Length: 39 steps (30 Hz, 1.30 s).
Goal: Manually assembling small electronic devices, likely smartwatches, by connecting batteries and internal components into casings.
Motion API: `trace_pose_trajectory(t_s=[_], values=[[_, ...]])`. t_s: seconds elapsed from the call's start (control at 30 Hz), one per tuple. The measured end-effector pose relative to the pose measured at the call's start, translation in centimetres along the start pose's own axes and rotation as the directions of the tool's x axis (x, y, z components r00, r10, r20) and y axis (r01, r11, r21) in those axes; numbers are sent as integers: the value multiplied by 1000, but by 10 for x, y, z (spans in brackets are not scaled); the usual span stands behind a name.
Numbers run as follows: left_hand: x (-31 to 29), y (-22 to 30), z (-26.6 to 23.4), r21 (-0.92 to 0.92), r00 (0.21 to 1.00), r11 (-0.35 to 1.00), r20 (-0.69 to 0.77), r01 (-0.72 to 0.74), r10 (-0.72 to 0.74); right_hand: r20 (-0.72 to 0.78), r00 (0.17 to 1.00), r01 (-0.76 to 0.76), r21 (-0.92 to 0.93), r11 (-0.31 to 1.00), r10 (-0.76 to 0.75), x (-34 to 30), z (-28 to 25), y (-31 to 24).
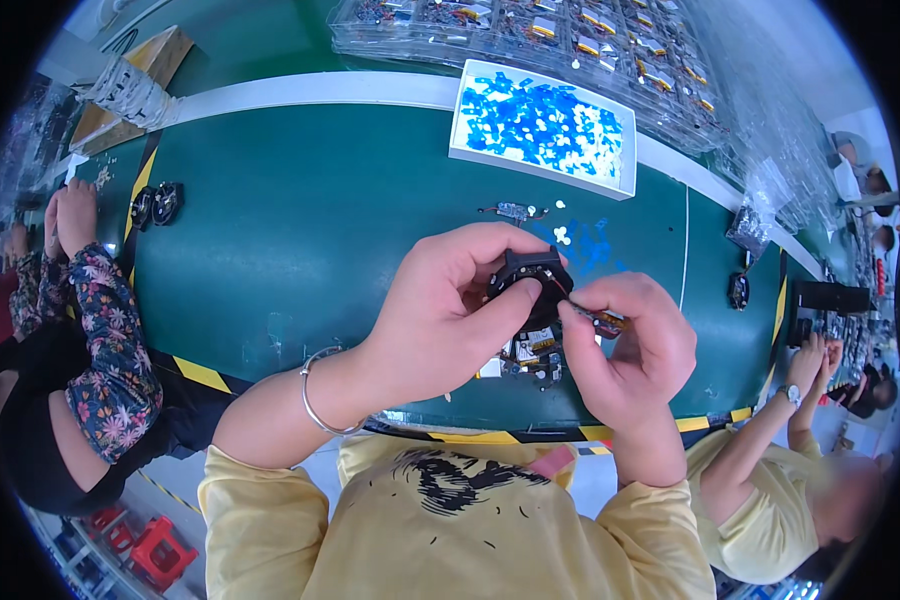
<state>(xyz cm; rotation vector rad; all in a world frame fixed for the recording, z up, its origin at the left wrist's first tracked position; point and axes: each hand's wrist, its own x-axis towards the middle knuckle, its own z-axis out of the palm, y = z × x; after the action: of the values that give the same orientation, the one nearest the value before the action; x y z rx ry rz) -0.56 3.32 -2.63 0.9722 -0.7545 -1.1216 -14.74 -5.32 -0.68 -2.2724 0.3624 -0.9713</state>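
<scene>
My left hand (460, 305) is closed around a black watch-like case (532, 275), its thumb pressed on the open face where small electronic parts and a thin red wire show. Pinched between the thumb and fingers of my right hand (630, 340) is a small circuit board (606, 322) with wires, close against the case's right side. Under my hands lie several small electronic parts (535, 345), partly hidden. Beyond the case a small circuit board with wires (515, 211) rests on the green table, near white bits (561, 235) and blue film pieces (595, 243).
A white box (457, 140) of blue and white pieces stands at the back, before clear trays (610, 45) of electronic parts. Black cases (158, 204) lie at the left, another black case (738, 290) at the right. Co-workers' hands (73, 215) work on both sides.
</scene>
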Motion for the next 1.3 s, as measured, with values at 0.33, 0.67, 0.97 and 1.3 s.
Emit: trace_pose_trajectory(t_s=[0.33, 0.67, 0.97, 1.3], values=[[-1, 1, -2, 66, 998, 997, 39, 48, -51, -181, 983, -19, -31, 999, 13, 0, 4, 5], [-4, -1, -1, 89, 999, 995, 24, -34, 32, -114, 992, 40, -133, 990, -55, 1, 8, 5], [-4, 3, -2, 213, 999, 977, 48, -3, -7, -129, 990, 31, -155, 987, -52, 1, 8, 2], [-6, 2, -3, 350, 995, 933, 71, -87, 66, -77, 996, 16, -216, 976, -34, 2, 9, 3]])
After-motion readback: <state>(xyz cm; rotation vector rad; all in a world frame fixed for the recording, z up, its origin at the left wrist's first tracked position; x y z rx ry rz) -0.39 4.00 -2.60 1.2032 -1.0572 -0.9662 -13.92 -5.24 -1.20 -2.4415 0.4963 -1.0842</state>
